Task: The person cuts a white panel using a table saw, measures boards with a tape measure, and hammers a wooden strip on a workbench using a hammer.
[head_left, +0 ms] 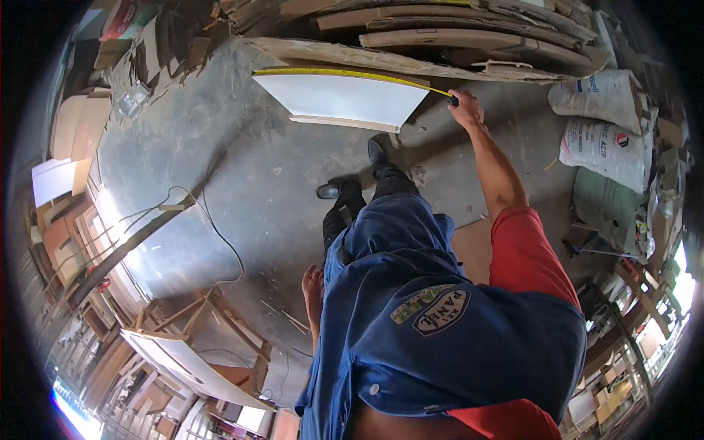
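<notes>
My right hand (465, 108) is stretched out ahead, closed around the dark case of a tape measure (453, 100). Its yellow blade (345, 72) runs leftward along the far long edge of a white panel (341, 97), reaching about the panel's far left corner. The panel leans against stacked cardboard, and its near edge shows a pale strip. Beside my left hip hangs my left hand (313, 284), fingers loosely bent and apart, with nothing visible in it.
Flattened cardboard (440, 40) is piled along the far side. Filled white sacks (605, 150) lie at the right. A cable (220, 235) trails across the concrete floor at left, near a post (128, 242). Another white board (183, 363) rests on wooden supports at lower left.
</notes>
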Demonstrator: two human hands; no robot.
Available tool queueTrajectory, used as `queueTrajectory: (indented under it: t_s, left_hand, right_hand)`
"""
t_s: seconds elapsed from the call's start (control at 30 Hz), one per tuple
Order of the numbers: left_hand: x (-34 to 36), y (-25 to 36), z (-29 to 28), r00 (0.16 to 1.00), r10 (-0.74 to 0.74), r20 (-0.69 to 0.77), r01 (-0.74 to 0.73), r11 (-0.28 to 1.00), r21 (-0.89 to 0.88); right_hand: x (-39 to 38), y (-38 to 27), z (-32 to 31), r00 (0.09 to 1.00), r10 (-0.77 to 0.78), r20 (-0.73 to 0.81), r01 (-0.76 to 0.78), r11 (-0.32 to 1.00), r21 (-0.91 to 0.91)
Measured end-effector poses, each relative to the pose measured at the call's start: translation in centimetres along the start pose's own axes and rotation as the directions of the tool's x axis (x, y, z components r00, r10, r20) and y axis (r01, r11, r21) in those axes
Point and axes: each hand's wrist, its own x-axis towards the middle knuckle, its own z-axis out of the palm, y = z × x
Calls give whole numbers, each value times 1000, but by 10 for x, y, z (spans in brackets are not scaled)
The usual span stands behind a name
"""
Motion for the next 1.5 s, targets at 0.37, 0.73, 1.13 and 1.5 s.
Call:
queueTrajectory:
  t_s: [0.37,0.73,1.13,1.5]
  left_hand:
    - [37,-68,-23,995,71,75,-61,990,-124]
    - [43,-89,-63,977,155,-143,-177,972,-153]
    - [8,-299,-105,888,-51,-457,-265,755,-600]
    - [-44,-390,-34,897,-95,-432,-2,976,-219]
  right_hand:
    - [-35,-39,-9,983,-172,62,159,970,181]
    - [-153,-121,147,694,-282,663,136,955,264]
    - [-165,-434,136,548,-380,745,597,801,-31]
    - [-227,-554,154,633,-504,588,686,718,-123]
